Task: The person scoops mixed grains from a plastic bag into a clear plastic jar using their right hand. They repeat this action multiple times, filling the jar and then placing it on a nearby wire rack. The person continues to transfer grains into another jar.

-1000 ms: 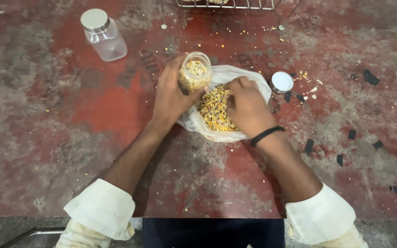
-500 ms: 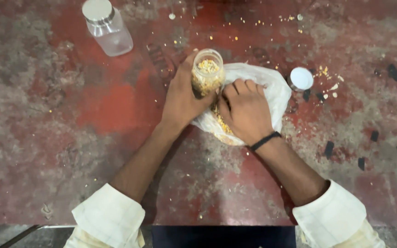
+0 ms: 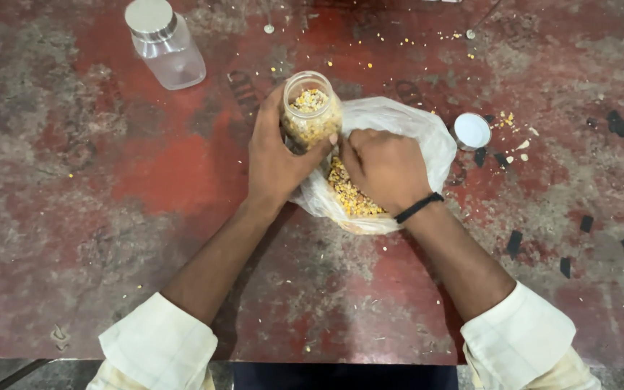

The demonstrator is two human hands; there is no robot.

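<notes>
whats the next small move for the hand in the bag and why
Probably lift the right hand out of the plastic bag and drop its pinch of mixed grains into the open jar. The left hand holds that jar upright beside the bag, its mouth is uncovered, and its lid lies apart on the table.

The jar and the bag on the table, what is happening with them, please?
A person's left hand holds an open glass jar, nearly full of mixed yellow grains, at the edge of a clear plastic bag. The right hand is inside the bag, on the grains. A white lid lies beside the bag, and a capped empty jar stands apart on the red table.
</notes>
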